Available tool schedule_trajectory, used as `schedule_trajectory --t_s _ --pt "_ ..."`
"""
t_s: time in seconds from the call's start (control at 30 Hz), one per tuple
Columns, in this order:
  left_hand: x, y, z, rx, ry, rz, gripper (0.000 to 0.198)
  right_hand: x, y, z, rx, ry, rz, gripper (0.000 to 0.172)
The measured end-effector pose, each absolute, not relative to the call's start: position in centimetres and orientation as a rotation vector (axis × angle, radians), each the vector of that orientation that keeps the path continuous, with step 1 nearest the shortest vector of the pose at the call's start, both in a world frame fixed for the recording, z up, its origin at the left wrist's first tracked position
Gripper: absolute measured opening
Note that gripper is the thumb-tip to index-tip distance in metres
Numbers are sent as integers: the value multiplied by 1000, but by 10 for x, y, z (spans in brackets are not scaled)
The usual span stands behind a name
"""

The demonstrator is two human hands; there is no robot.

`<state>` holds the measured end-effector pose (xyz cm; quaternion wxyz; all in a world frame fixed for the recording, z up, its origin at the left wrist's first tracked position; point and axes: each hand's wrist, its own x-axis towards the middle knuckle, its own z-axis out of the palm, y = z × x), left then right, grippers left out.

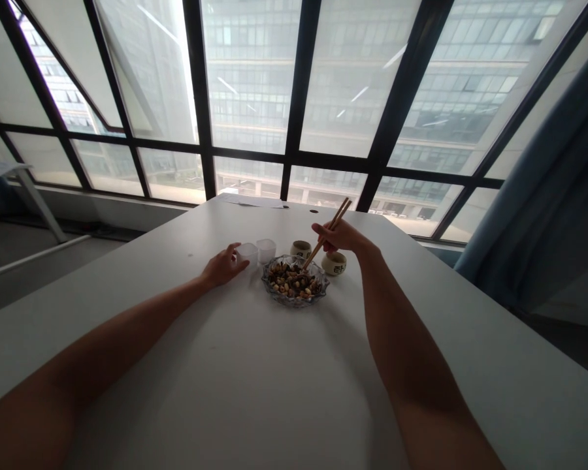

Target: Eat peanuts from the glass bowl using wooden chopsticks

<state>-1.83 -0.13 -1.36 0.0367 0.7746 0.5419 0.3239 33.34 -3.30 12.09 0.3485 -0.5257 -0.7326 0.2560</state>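
Note:
My right hand [337, 235] grips a pair of wooden chopsticks [326, 232], their tips down among the mixed nuts or dried pieces [294, 279] in a scalloped glass bowl [294, 301]. To the left, my left hand [224, 266] has its thumb and fingers around a small translucent white cup [247, 253]. A second translucent cup [266, 250] stands just beside that one. Behind the bowl is a small cream cup with dark markings [300, 248]. Another cream cup with dark characters [334, 264] sits right of the bowl, below my right hand.
The white table [255, 378] reaches toward large black-framed windows [294, 78]. White paper [255, 202] lies at its far edge, near a dark round spot [314, 211]. A blue curtain [534, 189] hangs at right, and another white table [4, 168] stands at left.

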Motion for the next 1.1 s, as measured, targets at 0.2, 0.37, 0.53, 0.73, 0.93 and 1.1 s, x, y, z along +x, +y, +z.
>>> schedule_trajectory --t_s 0.2,0.37,0.53,0.73,0.93,1.1 --pt "-19 2 -16 2388 1656 982 69 337 -46 132 -1443 -1876 601 61" --pt "-19 2 -16 2387 1634 1001 69 338 -45 129 -1416 -1912 615 57" --pt "-19 -1 -13 2387 1633 1004 68 337 -35 115 -1389 -1933 732 53" --pt "-20 0 -14 2401 1614 1024 68 338 -32 110 -1341 -1902 808 52" --pt "-19 -1 -14 2396 1621 1016 68 338 -33 112 -1371 -1851 815 51" --pt "-19 -2 -14 2407 1627 1042 66 343 -32 112 -1304 -1811 787 57"
